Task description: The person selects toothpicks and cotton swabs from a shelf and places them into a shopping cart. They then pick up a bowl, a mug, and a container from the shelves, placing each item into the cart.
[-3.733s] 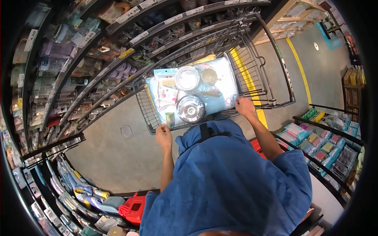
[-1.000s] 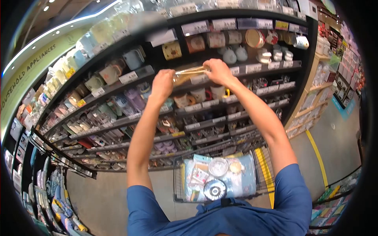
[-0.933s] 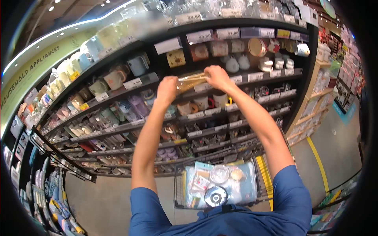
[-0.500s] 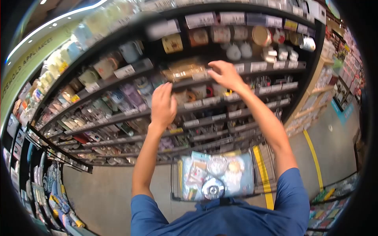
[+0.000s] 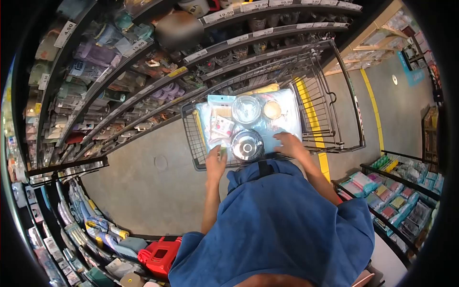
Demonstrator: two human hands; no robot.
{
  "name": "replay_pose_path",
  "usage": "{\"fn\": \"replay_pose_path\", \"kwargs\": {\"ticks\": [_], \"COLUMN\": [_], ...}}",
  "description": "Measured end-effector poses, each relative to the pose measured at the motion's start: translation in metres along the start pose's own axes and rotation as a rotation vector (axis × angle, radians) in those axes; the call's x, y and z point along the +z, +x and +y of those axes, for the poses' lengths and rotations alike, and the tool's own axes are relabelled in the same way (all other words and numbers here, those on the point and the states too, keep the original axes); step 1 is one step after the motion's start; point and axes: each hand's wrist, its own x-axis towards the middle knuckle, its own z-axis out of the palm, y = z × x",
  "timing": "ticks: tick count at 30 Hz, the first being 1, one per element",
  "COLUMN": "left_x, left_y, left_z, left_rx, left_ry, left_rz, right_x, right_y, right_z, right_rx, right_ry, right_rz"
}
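Note:
A metal shopping cart (image 5: pixel 200 167) stands in front of my body. A wide light-blue plastic-wrapped package (image 5: pixel 292 115) lies in it. On the package rest a clear round bowl (image 5: pixel 246 109), a small round container with a pale top (image 5: pixel 272 109), a dark round lidded item (image 5: pixel 247 145) and a small white packet (image 5: pixel 222 126). My left hand (image 5: pixel 216 163) is at the cart's near left edge, fingers parted, beside the dark round item. Over the package's near right part is my right hand (image 5: pixel 290 145), fingers spread, with nothing visible in it.
Store shelves (image 5: pixel 143 93) with price tags and packed goods curve along the front and left. A red boxy item (image 5: pixel 160 256) sits at lower left. At lower right is a rack of packaged goods (image 5: pixel 397 196). Yellow lines (image 5: pixel 373 105) mark the grey floor (image 5: pixel 143 191).
Both hands have come down from the shelf to the cart. The gold-brown packaged item at the shelf is out of view. My view has tilted downward.

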Motion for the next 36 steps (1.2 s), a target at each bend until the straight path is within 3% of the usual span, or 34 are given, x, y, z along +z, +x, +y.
{"fn": "replay_pose_path", "kwargs": {"ticks": [2, 4, 7, 10, 18, 25, 30, 31, 32, 36], "left_x": [0.007, 0.009, 0.005, 0.011, 0.046, 0.030, -0.018, -0.026, -0.040, -0.124], "left_y": [0.004, 0.008, 0.008, 0.009, 0.007, 0.021, 0.062, 0.079, 0.093, 0.125], "left_z": [0.013, 0.026, 0.048, 0.051, 0.020, 0.048, 0.103, 0.114, 0.134, 0.261], "left_rx": [0.065, 0.142, 0.097, 0.021, 0.074, 0.133, 0.478, 0.569, 0.642, 0.940], "left_ry": [0.069, 0.144, 0.326, 0.414, 0.452, 0.463, 0.494, 0.521, 0.518, 0.555], "left_rz": [-0.079, -0.153, -0.390, -0.504, -0.382, -0.350, -0.363, -0.316, -0.254, 0.086], "right_x": [0.027, 0.037, 0.041, 0.044, 0.073, 0.057, -0.018, -0.042, -0.073, -0.224], "right_y": [0.007, 0.016, 0.021, 0.021, 0.027, 0.030, 0.058, 0.061, 0.071, 0.068], "right_z": [-0.008, -0.019, -0.030, -0.025, -0.013, -0.014, -0.026, -0.035, -0.042, -0.131], "right_rx": [-0.079, -0.088, -0.096, -0.101, -0.147, -0.207, -0.347, -0.439, -0.488, -0.589], "right_ry": [0.136, 0.043, -0.102, -0.186, -0.205, -0.244, -0.428, -0.466, -0.450, -0.511], "right_rz": [0.058, 0.032, 0.004, 0.010, 0.072, 0.074, 0.065, 0.213, 0.211, 0.567]}}
